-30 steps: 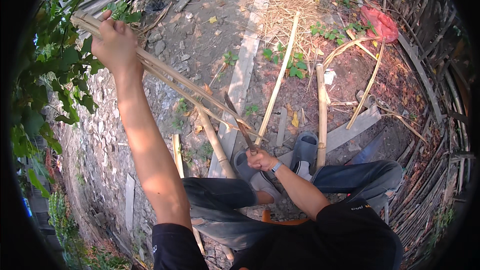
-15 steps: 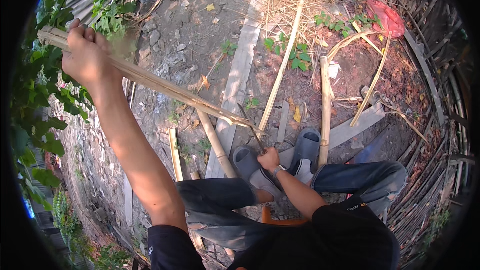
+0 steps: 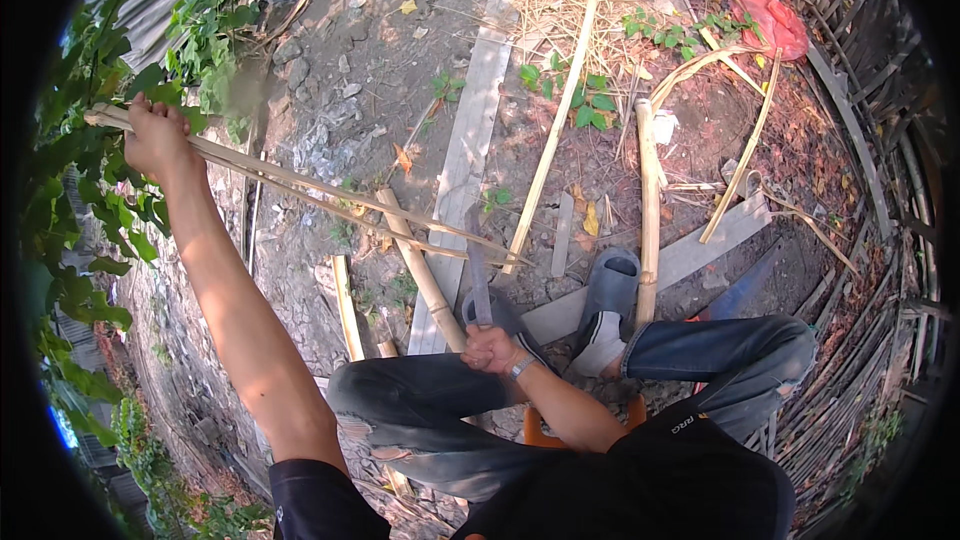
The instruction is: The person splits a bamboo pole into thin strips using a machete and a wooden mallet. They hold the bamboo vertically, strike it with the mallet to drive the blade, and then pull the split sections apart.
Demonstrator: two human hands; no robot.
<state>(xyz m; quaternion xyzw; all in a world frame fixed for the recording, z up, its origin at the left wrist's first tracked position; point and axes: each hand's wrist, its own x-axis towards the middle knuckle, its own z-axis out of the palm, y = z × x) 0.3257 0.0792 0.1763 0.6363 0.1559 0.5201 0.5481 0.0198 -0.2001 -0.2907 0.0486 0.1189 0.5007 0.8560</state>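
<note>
At the upper left, my left hand (image 3: 163,142) is closed around one end of a long piece of bamboo (image 3: 285,176). The bamboo slants down to the right and parts into two strips, which spread away from each other toward the middle. Down near my left knee, my right hand (image 3: 492,349) grips the handle of a knife (image 3: 479,285) with a long, broad, dark blade. The blade points up, by the strips' lower ends; whether it touches them I cannot tell.
Bamboo poles (image 3: 648,215) and a split bamboo strip (image 3: 555,140) lie around my slippers (image 3: 610,285). A grey plank (image 3: 478,110) runs away from me over the dirt. Leafy vines (image 3: 75,280) stand at left, a red plastic bag (image 3: 770,25) and stacked sticks (image 3: 860,370) at right.
My right hand has drawn the knife left and toward me, and its blade has swung upright. The bamboo's strips now gape apart. My left hand has shifted slightly.
</note>
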